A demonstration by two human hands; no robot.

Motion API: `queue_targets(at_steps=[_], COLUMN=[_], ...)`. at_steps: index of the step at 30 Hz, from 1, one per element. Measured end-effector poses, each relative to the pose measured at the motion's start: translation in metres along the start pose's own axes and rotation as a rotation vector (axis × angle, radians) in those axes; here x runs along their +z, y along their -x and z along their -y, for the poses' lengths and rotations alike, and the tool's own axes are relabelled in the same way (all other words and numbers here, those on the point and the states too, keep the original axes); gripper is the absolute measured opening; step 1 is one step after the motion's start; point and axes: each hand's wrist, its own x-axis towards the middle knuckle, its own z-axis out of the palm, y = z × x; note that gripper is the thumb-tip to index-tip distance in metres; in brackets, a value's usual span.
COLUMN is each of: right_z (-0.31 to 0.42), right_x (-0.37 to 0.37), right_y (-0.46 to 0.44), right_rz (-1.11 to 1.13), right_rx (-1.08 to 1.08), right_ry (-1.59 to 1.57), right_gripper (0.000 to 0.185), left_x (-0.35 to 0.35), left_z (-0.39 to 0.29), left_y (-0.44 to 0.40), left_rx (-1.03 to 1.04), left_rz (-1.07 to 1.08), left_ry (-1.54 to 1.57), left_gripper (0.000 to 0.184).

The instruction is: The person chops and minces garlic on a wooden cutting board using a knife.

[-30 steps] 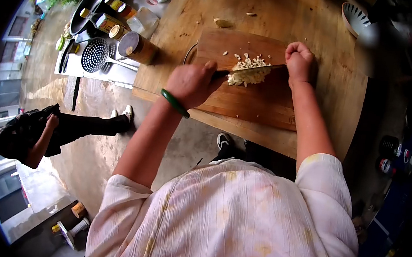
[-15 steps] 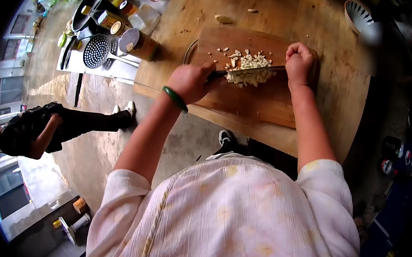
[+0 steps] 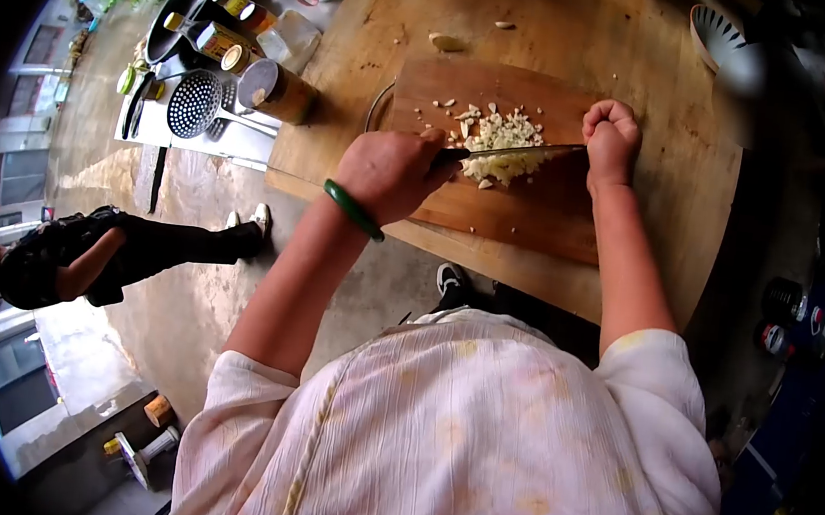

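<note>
My left hand, with a green bangle at its wrist, is closed round the dark handle of a knife. The blade lies across a heap of chopped pale pieces on a wooden cutting board. At the blade's far end, my right hand is closed in a fist on the tip; its grip is partly hidden. Small loose bits are scattered round the heap, some nearer the board's front edge.
The board rests on a wooden table. Two pale pieces lie behind it. Jars, bottles, a pan and a perforated ladle stand at the left. A striped bowl is at the back right. Another person is at far left.
Both hands and the knife have shifted slightly right and toward me since half a second ago. More chopped pieces show behind the blade than a second ago. The other person's arm has moved.
</note>
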Motion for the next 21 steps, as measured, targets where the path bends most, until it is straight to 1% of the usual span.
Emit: queue_targets(at_steps=[1,2,3,4,6,7,8,10,12,13,14,15,17,18,20,21], right_z=[0.001,0.002,-0.002,-0.003,-0.006,-0.003,0.001,0.009,0.006,0.005,0.005,0.009,0.016,0.020,0.025,0.024], right_x=[0.000,0.000,0.000,0.001,0.001,-0.003,-0.004,-0.005,-0.006,-0.005,-0.002,0.005,0.012,0.016,0.031,0.039], right_y=[0.001,0.001,0.000,-0.002,0.001,0.002,0.001,0.007,0.008,0.009,0.007,0.002,-0.001,-0.004,-0.015,-0.020], right_rz=[0.018,0.038,0.051,0.052,0.022,0.041,0.050,0.039,0.041,0.055,0.072,0.076,0.033,0.039,0.040,0.044], right_rx=[-0.029,-0.063,-0.150,-0.155,-0.139,-0.073,-0.084,0.032,0.026,-0.087,-0.206,-0.214,-0.166,-0.164,-0.021,-0.003], right_ry=[0.049,0.097,0.226,0.224,0.169,0.104,0.106,-0.005,-0.018,0.062,0.138,0.134,0.219,0.222,0.059,0.007], right_gripper=[0.025,0.025,0.025,0.025,0.025,0.025,0.025,0.027,0.027,0.027,0.026,0.026,0.026,0.026,0.025,0.024], left_x=[0.000,0.011,0.028,0.032,0.031,0.023,0.014,0.008,0.007,0.024,0.036,0.037,0.038,0.024,-0.001,-0.017], left_z=[-0.007,-0.003,0.006,0.009,0.013,0.013,0.014,0.002,-0.013,-0.003,0.009,0.014,0.025,0.023,0.027,0.026], left_y=[0.003,0.009,0.016,0.017,0.015,0.009,0.002,0.002,0.009,0.014,0.018,0.016,0.018,0.016,0.005,0.000], left_rx=[-0.055,-0.054,-0.091,-0.127,-0.129,-0.041,0.050,0.025,-0.079,-0.046,-0.050,-0.045,-0.007,-0.025,-0.026,-0.022], left_rz=[-0.008,-0.004,0.002,0.004,0.032,0.013,-0.019,0.004,-0.012,-0.066,-0.072,-0.082,-0.116,-0.082,-0.077,-0.065], left_ry=[-0.066,-0.064,-0.066,-0.070,-0.067,0.004,0.068,0.034,-0.107,-0.048,-0.050,0.008,0.115,0.074,0.043,-0.011], left_gripper=[0.027,0.027,0.029,0.031,0.030,0.028,0.027,0.028,0.028,0.029,0.029,0.028,0.025,0.023,0.031,0.031])
